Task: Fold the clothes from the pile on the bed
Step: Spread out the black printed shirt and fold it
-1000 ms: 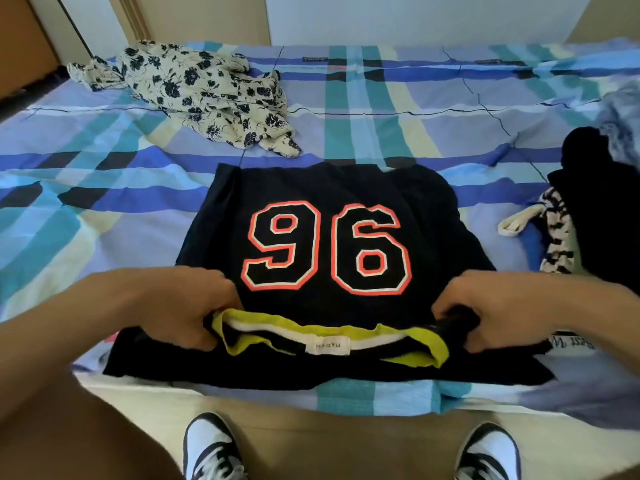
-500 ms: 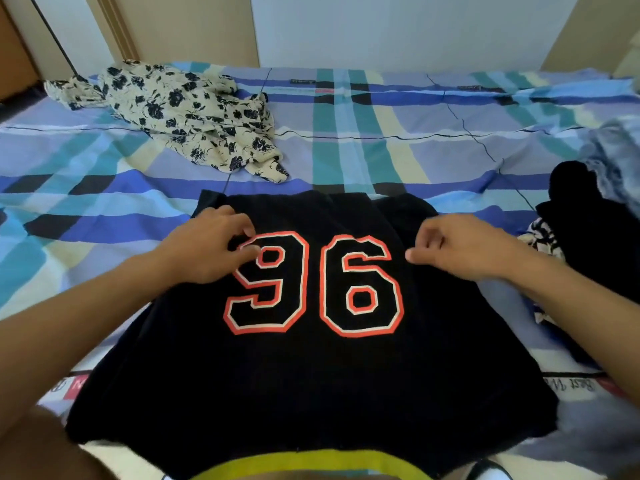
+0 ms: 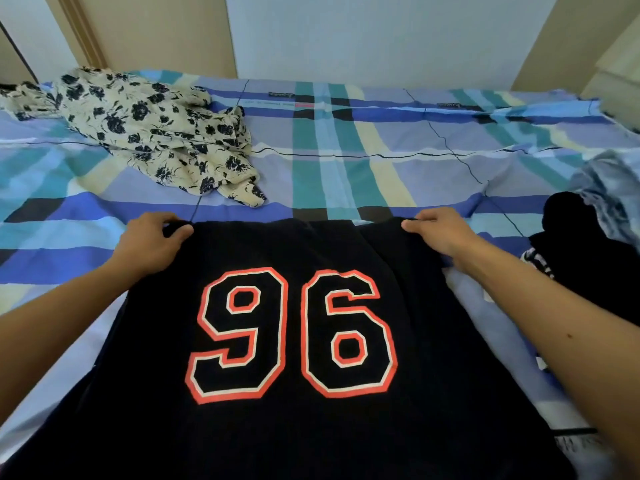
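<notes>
A black shirt (image 3: 294, 247) with a large orange and white "96" lies flat on the bed in front of me. My left hand (image 3: 149, 242) pinches its far left corner. At the far right corner, my right hand (image 3: 440, 232) pinches the same edge. The shirt's near part runs out of the bottom of the view. A pile of dark clothes (image 3: 588, 258) with a striped piece sits at the right edge.
A cream floral garment (image 3: 156, 133) lies crumpled at the far left of the bed (image 3: 346, 150), which has a blue, teal and cream checked sheet. A pale blue fabric (image 3: 609, 188) lies at the far right. Walls stand behind the bed.
Both hands have moved from the shirt's near yellow collar edge, over the number, out to the far corners. The shirt now looks bigger and the collar is out of view.
</notes>
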